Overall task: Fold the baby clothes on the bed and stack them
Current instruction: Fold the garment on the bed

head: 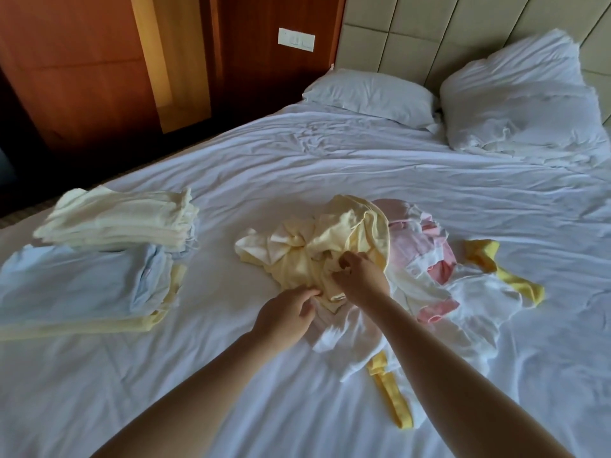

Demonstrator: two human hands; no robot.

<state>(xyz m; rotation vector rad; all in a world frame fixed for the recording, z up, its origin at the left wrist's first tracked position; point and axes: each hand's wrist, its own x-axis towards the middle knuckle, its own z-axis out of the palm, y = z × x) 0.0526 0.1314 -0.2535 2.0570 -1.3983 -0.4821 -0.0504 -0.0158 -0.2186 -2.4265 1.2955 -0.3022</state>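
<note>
Nearest, our left hand (287,314) and right hand (358,276) both pinch folds of a crumpled pale yellow garment (334,246), fingers closed on the cloth. It lies on the white bed (297,408) at the near-left edge of the unfolded heap of white, pink and yellow baby clothes (429,285), which spreads to the right of our hands. Well to the left of them sit two folded stacks, a pale blue one (82,285) closer and a cream one (122,219) just behind it. Far beyond our hands, two white pillows (370,95) rest against the padded headboard (413,38)
</note>
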